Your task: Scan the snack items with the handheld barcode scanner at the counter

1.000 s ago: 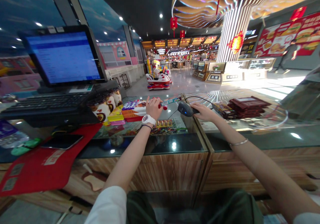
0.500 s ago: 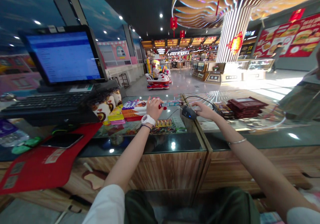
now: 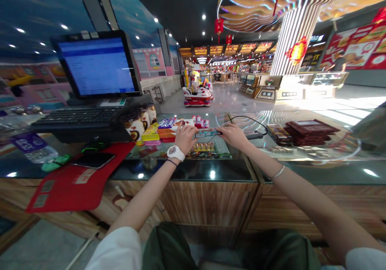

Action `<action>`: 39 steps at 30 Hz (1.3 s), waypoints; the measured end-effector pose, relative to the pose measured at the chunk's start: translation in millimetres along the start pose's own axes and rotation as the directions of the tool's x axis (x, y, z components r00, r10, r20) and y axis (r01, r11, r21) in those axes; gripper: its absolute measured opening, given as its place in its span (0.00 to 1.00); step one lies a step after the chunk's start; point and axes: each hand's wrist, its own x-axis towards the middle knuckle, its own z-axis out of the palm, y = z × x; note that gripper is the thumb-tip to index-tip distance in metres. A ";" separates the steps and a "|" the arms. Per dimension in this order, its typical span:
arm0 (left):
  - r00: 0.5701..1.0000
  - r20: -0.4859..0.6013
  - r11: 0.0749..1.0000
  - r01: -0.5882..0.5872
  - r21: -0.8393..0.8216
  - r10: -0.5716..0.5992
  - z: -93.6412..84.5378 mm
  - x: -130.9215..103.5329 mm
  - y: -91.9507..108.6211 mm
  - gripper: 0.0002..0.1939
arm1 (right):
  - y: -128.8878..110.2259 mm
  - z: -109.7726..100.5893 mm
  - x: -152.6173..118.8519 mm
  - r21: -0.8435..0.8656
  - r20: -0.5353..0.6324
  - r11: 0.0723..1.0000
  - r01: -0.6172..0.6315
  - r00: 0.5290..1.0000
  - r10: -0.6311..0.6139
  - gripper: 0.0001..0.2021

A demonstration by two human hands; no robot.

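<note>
My left hand [image 3: 186, 137], with a white watch [image 3: 175, 153] on its wrist, is closed on the left end of a slim light-blue packet [image 3: 206, 132]. The packet's other end is in the closed fingers of my right hand [image 3: 233, 136]. It is held level, low above the glass counter. Just right of my right hand, a black barcode scanner [image 3: 254, 135] lies on the counter, its cable looping behind. Boxed snacks [image 3: 169, 134] and more small colourful packs [image 3: 201, 121] are near my left hand. Writing on the packet is too small to read.
At the left stand a monitor [image 3: 96, 66] and keyboard [image 3: 75, 118], with a phone [image 3: 93, 160] on a red mat [image 3: 69, 189]. Printed cups [image 3: 134, 129] stand beside the snacks. Brown flat packs [image 3: 310, 131] are stacked at right. A person [image 3: 339, 64] is far off.
My right hand has let go of the scanner, which now lies on the counter, and has taken hold of the packet's right end. The view has shifted slightly left.
</note>
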 end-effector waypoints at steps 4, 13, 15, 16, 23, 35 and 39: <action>0.994 0.100 0.999 -0.052 0.002 0.052 3.3 -13.8 11.8 0.20 | -10.8 1.9 4.3 -0.107 0.113 0.994 -0.017 0.993 0.029 0.16; 0.931 0.361 0.996 0.028 0.087 -0.058 26.8 -26.7 42.7 0.27 | -26.4 9.2 8.6 -0.176 0.281 0.984 0.024 0.959 0.027 0.12; 0.916 0.393 0.994 0.049 0.093 -0.081 29.6 -25.5 42.7 0.28 | -25.0 14.7 10.3 -0.166 0.288 0.986 0.020 0.957 0.029 0.12; 0.909 0.407 0.994 0.057 0.096 -0.092 30.8 -24.5 42.4 0.29 | -24.1 18.0 11.1 -0.156 0.289 0.988 0.017 0.957 0.029 0.12; 0.907 0.389 0.982 0.105 0.156 -0.159 44.7 -14.1 39.2 0.32 | -25.6 38.1 12.3 -0.064 0.216 0.998 0.008 0.976 0.006 0.21; 0.915 0.361 0.981 0.138 0.138 -0.180 49.2 -11.5 38.8 0.27 | -14.2 46.4 6.1 0.100 0.233 0.994 -0.041 0.972 0.017 0.22; 0.891 0.427 0.987 0.115 0.113 -0.153 51.8 -8.9 37.4 0.28 | -14.6 51.2 7.9 0.131 0.276 0.988 -0.088 0.960 0.049 0.25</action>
